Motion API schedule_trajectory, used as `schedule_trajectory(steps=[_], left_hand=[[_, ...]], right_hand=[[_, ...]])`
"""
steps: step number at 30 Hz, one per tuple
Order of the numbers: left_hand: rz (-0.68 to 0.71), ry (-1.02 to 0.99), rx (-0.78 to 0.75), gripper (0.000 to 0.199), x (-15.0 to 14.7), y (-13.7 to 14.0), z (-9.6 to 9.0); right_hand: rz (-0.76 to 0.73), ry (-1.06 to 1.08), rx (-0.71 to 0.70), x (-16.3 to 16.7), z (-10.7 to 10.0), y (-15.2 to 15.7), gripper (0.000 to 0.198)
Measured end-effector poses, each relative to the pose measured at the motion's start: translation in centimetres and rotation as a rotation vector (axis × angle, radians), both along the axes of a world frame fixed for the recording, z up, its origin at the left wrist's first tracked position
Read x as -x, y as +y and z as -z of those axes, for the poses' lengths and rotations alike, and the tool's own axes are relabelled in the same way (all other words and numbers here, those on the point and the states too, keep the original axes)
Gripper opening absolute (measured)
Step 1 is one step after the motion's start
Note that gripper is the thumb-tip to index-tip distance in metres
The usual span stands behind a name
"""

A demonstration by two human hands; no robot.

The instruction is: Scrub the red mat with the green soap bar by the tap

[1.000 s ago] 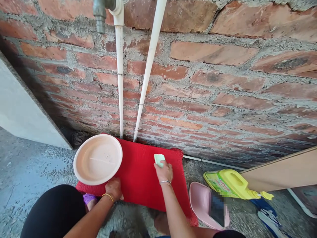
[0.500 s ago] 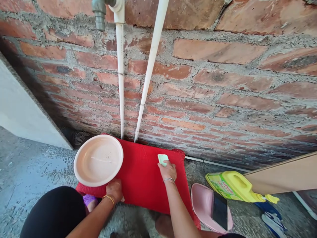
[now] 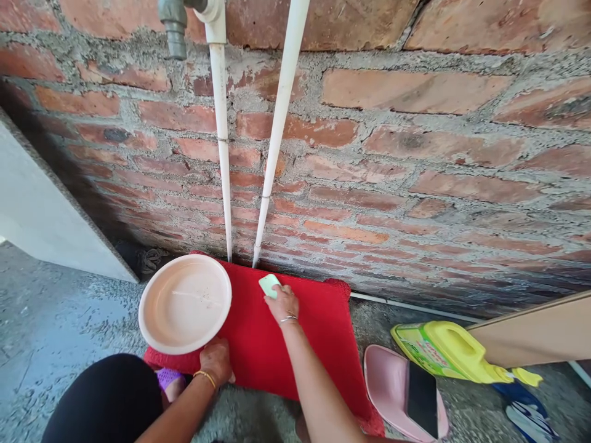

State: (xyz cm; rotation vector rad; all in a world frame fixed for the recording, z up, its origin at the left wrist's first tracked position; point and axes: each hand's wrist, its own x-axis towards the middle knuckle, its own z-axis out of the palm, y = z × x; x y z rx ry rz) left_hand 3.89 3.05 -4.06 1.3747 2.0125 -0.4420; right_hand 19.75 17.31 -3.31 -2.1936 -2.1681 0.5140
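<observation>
A red mat [image 3: 258, 344] with thick fringed corners spreads out in front of me, close to the brick wall. My right hand [image 3: 282, 303] is closed around a pale green block [image 3: 269, 285] with rounded corners, held against the mat's far half; whether it is soap or a brush I cannot tell. At the mat's near edge, my left hand [image 3: 216, 362] is closed on the red fabric, just below the basin's rim. The pale pink basin [image 3: 184, 304] rests on the mat's left end, with a little water and small specks inside.
Two white pipes [image 3: 277, 135] and a grey tap [image 3: 174, 31] run along the brick wall. To the right lie a pink scoop-shaped container [image 3: 381, 381] with a black phone [image 3: 422, 400], a yellow detergent jug [image 3: 443, 347] and blue slippers [image 3: 526, 412]. A pale slab [image 3: 50, 197] leans left.
My right hand has moved left across the mat with the pale green block, closer to the basin. My left hand stays at the near edge. The view has shifted slightly.
</observation>
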Motion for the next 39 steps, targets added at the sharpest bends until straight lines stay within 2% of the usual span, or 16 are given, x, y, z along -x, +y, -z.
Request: schedule_trajectory(steps=[3, 5, 6, 9, 13, 16, 18, 20, 25, 28, 30, 32, 36, 38, 39], left_hand=[[-0.002, 0.002, -0.007, 0.068, 0.0, 0.0, 0.3], [-0.005, 0.008, -0.015, 0.068, 0.1, 0.0, 0.5], [-0.004, 0.009, -0.017, 0.068, 0.2, 0.0, 0.6], [0.016, -0.003, -0.014, 0.065, 0.4, -0.2, 0.7], [0.079, -0.002, 0.0, 0.055, 0.6, -0.3, 0.6], [0.128, 0.015, 0.004, 0.045, 0.8, -0.3, 0.8], [0.151, 0.012, -0.004, 0.04, 0.9, -0.3, 1.1], [0.164, 0.0, -0.009, 0.038, 0.9, -0.3, 1.3], [0.173, 0.006, -0.013, 0.039, 0.9, -0.3, 1.5], [0.17, 0.009, -0.015, 0.038, 0.8, -0.4, 1.5], [0.166, 0.012, -0.019, 0.038, 0.7, -0.4, 1.4], [0.157, 0.015, -0.027, 0.039, 0.4, -0.3, 1.3], [0.121, 0.025, -0.035, 0.049, 0.2, -0.3, 0.8], [0.106, 0.034, -0.03, 0.053, 0.1, -0.3, 0.5], [0.103, 0.036, -0.027, 0.054, 0.1, -0.3, 0.4]], right_hand=[[0.295, -0.053, 0.007, -5.5, 0.0, 0.0, 0.041], [0.405, -0.043, -0.018, -6.8, 0.1, 0.0, 0.043], [0.403, -0.021, -0.043, -6.5, 0.2, 0.0, 0.043], [0.221, 0.076, -0.103, -2.1, 0.3, 0.1, 0.036], [-0.074, 0.145, -0.043, 5.4, 0.4, 0.7, 0.035], [-0.149, 0.13, -0.031, 7.0, 0.7, 1.9, 0.036], [-0.127, 0.11, -0.028, 5.3, 0.9, 2.5, 0.037], [-0.053, 0.08, -0.02, 2.0, 1.0, 2.8, 0.038], [0.322, -0.003, -0.045, -8.5, 0.4, 2.3, 0.035], [0.461, -0.03, -0.078, -11.5, 0.1, 0.9, 0.032], [0.427, 0.004, -0.111, -10.6, 0.3, -0.3, 0.033], [0.328, 0.076, -0.137, -7.4, 0.6, -1.8, 0.033], [-0.063, 0.203, -0.093, 1.1, 1.1, -5.1, 0.033], [-0.212, 0.203, -0.049, 3.3, 1.0, -6.3, 0.032], [-0.231, 0.189, -0.031, 3.4, 1.0, -6.6, 0.032]])
